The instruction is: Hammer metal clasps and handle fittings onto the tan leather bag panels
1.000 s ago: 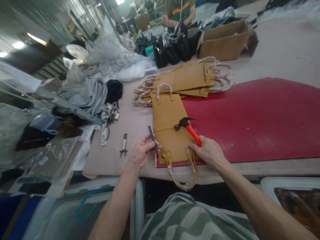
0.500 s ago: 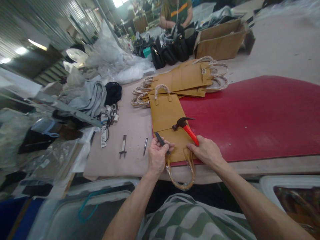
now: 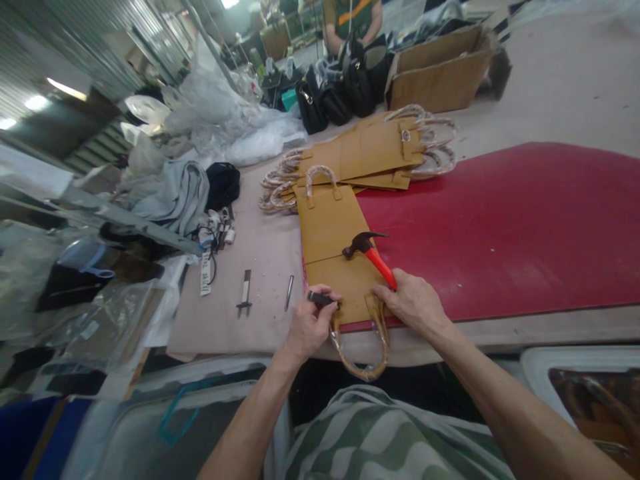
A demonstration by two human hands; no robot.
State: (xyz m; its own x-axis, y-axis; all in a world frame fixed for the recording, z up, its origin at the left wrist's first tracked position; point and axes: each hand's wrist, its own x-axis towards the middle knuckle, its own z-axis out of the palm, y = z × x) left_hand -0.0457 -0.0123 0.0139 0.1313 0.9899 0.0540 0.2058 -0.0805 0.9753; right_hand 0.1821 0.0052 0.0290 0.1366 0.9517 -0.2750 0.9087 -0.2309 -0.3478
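My left hand [image 3: 313,323] is closed around a short dark punch-like tool [image 3: 320,299], which lies almost level over the near left part of a tan leather bag panel [image 3: 333,233]. Wrapped round the red handle of a claw hammer [image 3: 380,267] is my right hand [image 3: 413,300]; its thumb side rests by the base of the panel's near handle [image 3: 373,370]. The hammer's dark head lies over the middle of the panel. A plastic-wrapped handle stands at each end of the panel, the near one hanging past the table edge.
Beneath the panel lies a red sheet [image 3: 500,233]. Left of my hands are a thin metal rod [image 3: 289,293] and a pronged tool [image 3: 245,293]. Behind sit stacked tan panels [image 3: 360,150], black bags [image 3: 355,87] and a cardboard box [image 3: 440,73]. A person [image 3: 353,27] stands beyond.
My left hand has turned the dark tool from a steep slant to nearly level and shifted slightly left and down. My right hand and the hammer have stayed about where they were.
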